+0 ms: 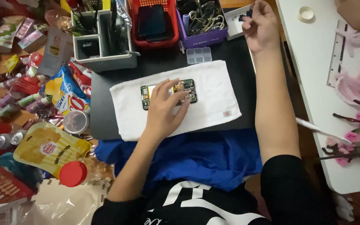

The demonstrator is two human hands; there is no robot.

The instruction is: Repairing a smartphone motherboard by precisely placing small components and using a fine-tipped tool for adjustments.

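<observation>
A black table (238,54) bears a white towel (213,96), baskets, organizers.

One opened phone (168,93) lies on one white towel (213,100). Far behind stand one red basket (153,39), one purple basket (203,38) and one grey organiser (105,54). Two hands (163,109) show.

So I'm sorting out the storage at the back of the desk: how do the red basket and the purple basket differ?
The red basket is larger and holds a flat dark device; the purple basket is smaller and holds tangled cables. The red basket has slotted walls; the purple basket's walls look solid. Both are open-topped plastic bins standing side by side beyond the white towel.
</observation>
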